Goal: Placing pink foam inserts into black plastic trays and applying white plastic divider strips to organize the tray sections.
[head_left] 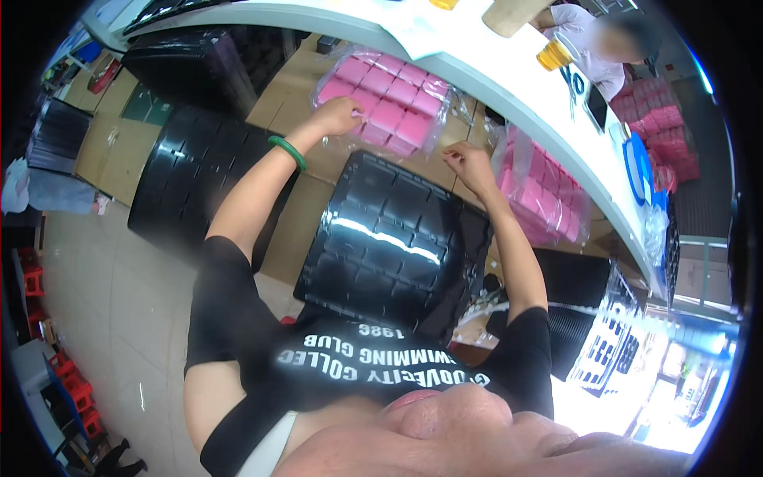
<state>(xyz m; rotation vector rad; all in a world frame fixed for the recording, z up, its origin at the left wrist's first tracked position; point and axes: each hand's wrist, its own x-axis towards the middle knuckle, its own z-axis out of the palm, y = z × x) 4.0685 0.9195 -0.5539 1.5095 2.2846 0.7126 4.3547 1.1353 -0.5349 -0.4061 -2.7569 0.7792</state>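
A pack of pink blocks (381,89) in rows lies in a clear plastic bag on brown cardboard, just under the white table edge. My left hand (340,118), with a green bangle on its wrist, is at the pack's left side. Its fingers are curled together at the plastic over the blocks. Right of the pack, my right hand (470,165) hovers beside the loose plastic, its fingers half bent and slightly apart, with nothing visible in them. Nearer to me stands a stack of glossy black moulded trays (381,238).
The curved white table (493,71) carries blue-handled scissors (574,83) and a yellow cup (554,54). A second bagged pink pack (540,191) sits at right. More black trays (207,175) stand at left. Across the table is another person (588,40). Red stools (75,389) line the far left.
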